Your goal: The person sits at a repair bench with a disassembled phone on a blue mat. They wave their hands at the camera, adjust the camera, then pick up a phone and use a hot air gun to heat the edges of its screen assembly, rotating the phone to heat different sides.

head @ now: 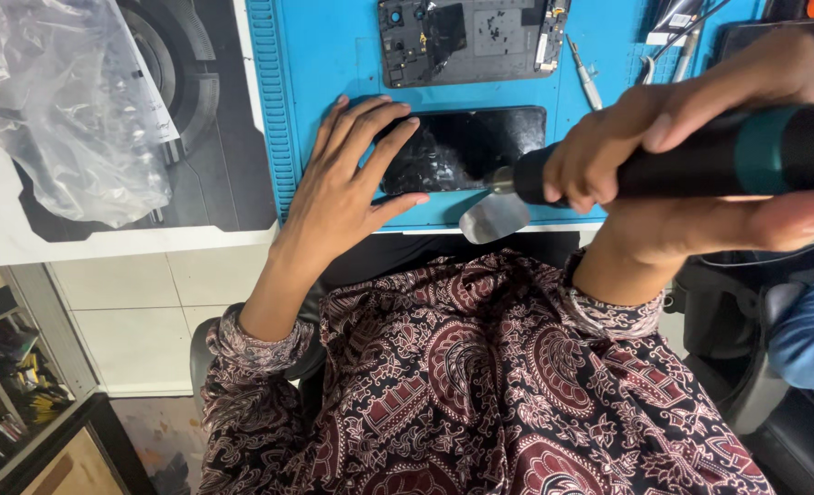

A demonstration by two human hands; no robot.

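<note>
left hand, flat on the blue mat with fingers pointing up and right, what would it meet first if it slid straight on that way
Probably the black phone screen: the left hand already has its fingertips at the screen's left edge on the blue mat. Farther along lies the opened phone body.

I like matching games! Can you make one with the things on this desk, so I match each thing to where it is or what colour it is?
Things:
1. work mat
2. black tool
3. dark phone screen
4. crumpled plastic bag

Clues:
A. held in the right hand
B. blue
C. far left of the desk
D. under the left hand's fingers

Pairs: 1-B, 2-A, 3-D, 4-C
</note>
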